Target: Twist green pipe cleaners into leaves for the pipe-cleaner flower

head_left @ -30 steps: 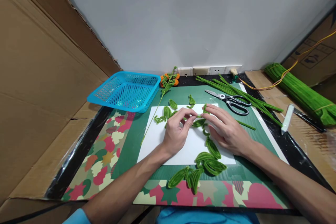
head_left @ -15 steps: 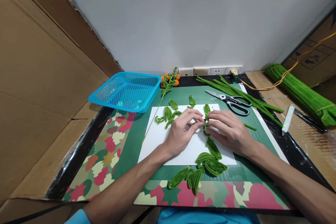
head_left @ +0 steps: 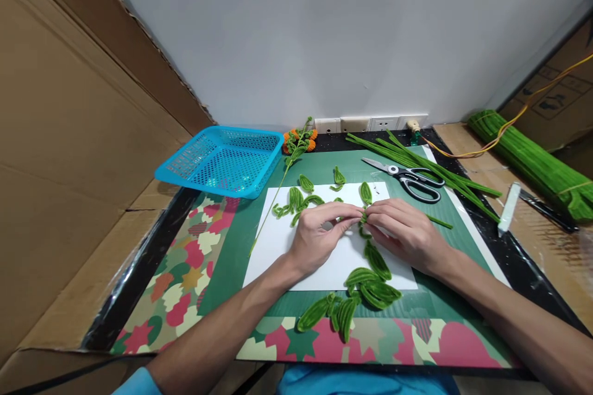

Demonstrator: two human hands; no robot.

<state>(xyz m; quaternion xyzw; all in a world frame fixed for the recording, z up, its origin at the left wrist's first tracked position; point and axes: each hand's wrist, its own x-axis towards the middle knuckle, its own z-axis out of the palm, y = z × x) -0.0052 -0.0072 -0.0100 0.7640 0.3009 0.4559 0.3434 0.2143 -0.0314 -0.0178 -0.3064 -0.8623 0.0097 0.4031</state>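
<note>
Fingers point(head_left: 353, 215) of both hands now pinch one green pipe-cleaner leaf point(head_left: 363, 218) together over the white paper point(head_left: 278, 247); earlier they were apart.

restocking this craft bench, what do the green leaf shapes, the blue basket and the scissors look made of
Green leaf shapes: fuzzy pipe cleaner, probably chenille over wire, going by the matte pile and tight bends.
Blue basket: moulded plastic by its look, slightly glossy, with perforated walls.
Scissors: shiny metal blades; dark handles, likely plastic.
</note>
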